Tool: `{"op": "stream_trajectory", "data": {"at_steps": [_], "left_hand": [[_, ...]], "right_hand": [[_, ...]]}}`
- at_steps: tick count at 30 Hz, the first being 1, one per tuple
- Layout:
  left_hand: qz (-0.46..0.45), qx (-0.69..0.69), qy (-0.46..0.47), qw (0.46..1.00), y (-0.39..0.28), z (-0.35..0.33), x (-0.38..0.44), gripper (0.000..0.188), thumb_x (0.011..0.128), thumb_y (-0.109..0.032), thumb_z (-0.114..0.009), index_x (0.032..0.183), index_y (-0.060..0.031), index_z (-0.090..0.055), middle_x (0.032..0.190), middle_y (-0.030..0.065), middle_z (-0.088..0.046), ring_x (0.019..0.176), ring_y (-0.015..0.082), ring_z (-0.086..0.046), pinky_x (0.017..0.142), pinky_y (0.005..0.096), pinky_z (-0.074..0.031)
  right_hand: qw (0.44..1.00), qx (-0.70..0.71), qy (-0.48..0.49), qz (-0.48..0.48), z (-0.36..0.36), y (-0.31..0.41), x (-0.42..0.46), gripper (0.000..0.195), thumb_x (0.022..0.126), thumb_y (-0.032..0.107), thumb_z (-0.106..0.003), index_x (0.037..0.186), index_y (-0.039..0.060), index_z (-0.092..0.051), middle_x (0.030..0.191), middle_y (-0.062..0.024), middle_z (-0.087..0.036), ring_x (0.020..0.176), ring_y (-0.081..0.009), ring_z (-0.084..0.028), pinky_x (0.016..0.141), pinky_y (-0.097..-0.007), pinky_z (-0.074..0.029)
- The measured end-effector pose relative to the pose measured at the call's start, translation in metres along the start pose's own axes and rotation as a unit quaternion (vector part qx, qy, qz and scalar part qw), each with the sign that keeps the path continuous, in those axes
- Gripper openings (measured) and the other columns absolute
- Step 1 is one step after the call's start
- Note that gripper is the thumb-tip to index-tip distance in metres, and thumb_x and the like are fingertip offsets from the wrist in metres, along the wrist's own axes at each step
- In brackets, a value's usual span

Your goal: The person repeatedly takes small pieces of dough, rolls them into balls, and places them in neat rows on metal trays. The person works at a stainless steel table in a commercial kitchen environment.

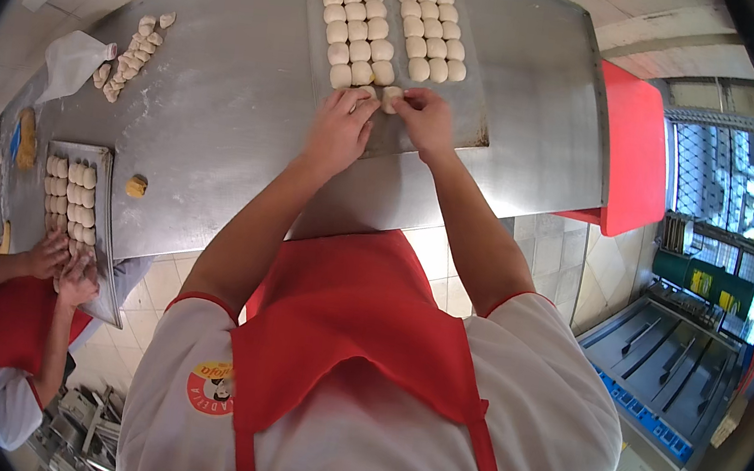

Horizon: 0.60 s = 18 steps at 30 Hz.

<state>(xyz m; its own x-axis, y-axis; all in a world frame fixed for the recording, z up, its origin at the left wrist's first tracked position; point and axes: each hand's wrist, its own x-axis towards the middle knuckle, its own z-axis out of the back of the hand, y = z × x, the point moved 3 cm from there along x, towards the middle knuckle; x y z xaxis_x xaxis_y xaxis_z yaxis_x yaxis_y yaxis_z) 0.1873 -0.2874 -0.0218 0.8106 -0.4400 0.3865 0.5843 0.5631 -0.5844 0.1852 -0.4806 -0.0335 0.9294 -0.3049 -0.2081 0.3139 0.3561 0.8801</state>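
A metal baking tray (pixel 424 126) lies before me, bearing two blocks of round dough balls, the left block (pixel 356 29) and the right block (pixel 433 27), packed in rows. At the near end of the left block, my left hand (pixel 339 126) has its fingers curled over a dough ball (pixel 367 91), which they partly hide. Beside it, my right hand (pixel 427 117) pinches another dough ball (pixel 390 100) between thumb and fingers, low over the tray. A small yellow bit shows between the balls just beyond my left fingers.
The steel table (pixel 224 106) carries dough pieces (pixel 133 61), a white plastic bottle (pixel 79 65) and a yellow lump (pixel 136 186). At left, a co-worker's hands (pixel 70 267) touch dough balls on a second tray (pixel 105 232). A red surface (pixel 630 153) adjoins the table's right end.
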Motion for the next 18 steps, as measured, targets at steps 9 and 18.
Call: {"op": "stream_trajectory", "data": {"at_steps": [9,18], "left_hand": [[0.018,0.063,0.057,0.996,0.009,-0.009,0.006,0.039,0.085,-0.008,-0.075,0.123,-0.0114,-0.069,0.128,0.0061,-0.062,0.124,0.0315,-0.058,0.107,0.0481,-0.047],[0.002,0.157,0.121,0.98,0.007,-0.003,-0.007,0.056,0.089,-0.021,-0.074,0.143,-0.0164,-0.061,0.152,0.0033,-0.054,0.151,0.033,-0.04,0.127,0.0579,-0.023]], "right_hand": [[0.996,-0.078,0.006,0.049,-0.01,0.003,0.017,0.041,0.089,0.026,-0.081,0.116,-0.0028,-0.072,0.102,-0.0193,-0.076,0.094,-0.0328,-0.074,0.084,-0.0417,-0.058],[0.906,-0.285,-0.021,0.312,-0.016,0.002,-0.024,0.047,0.095,0.026,-0.072,0.136,0.0021,-0.066,0.137,-0.0162,-0.057,0.116,-0.0384,-0.055,0.1,-0.0485,-0.046]]}}
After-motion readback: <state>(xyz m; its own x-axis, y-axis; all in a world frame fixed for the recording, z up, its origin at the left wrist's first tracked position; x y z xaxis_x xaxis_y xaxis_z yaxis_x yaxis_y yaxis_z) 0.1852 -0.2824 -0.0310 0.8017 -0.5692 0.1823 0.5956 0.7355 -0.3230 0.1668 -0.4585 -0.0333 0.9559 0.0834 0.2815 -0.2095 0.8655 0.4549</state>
